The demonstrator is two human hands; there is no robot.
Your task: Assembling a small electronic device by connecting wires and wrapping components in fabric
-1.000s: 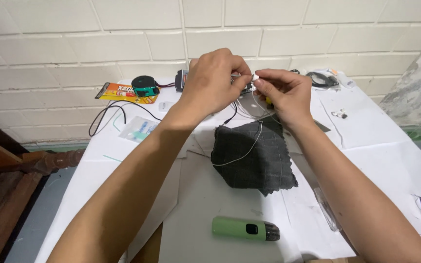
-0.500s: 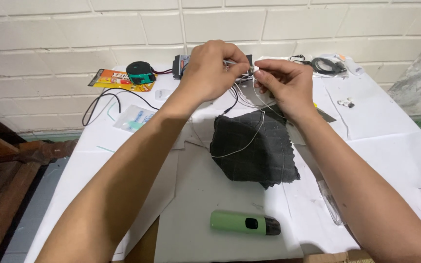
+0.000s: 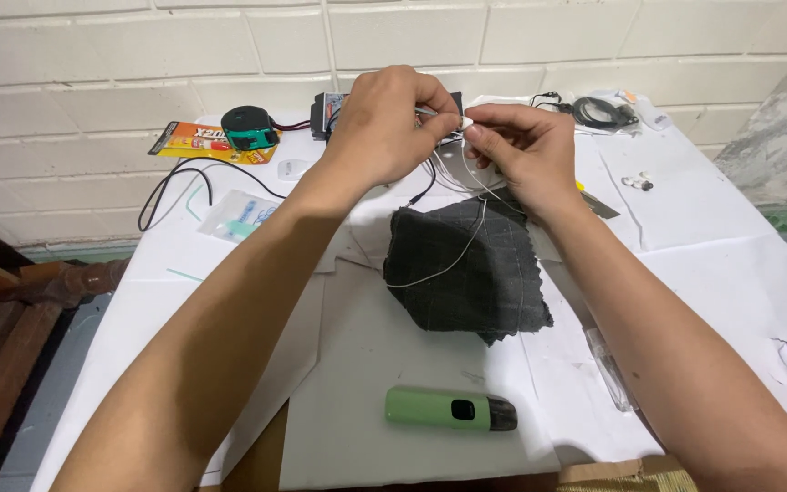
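Table (image 3: 721, 273), covered in white paper sheets. Dark grey cloth square (image 3: 466, 269), laid flat at centre. Left hand (image 3: 384, 123) and right hand (image 3: 521, 150), raised above the cloth, fingertips pinched shut on a thin white wire (image 3: 453, 260), which is trailed down onto the cloth. Green pen-shaped device (image 3: 448, 410), laid nearer the edge.

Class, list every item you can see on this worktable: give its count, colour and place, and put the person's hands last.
thin wire: one, white, trailing from the hands over the cloth
cloth: one, dark grey, table centre
pen-shaped device: one, green with black tip, near edge
round device: one, black and teal, back left
glue card: one, orange-yellow, back left
black cable: one, left
table: one, white-papered
left hand: pinching wire
right hand: pinching wire
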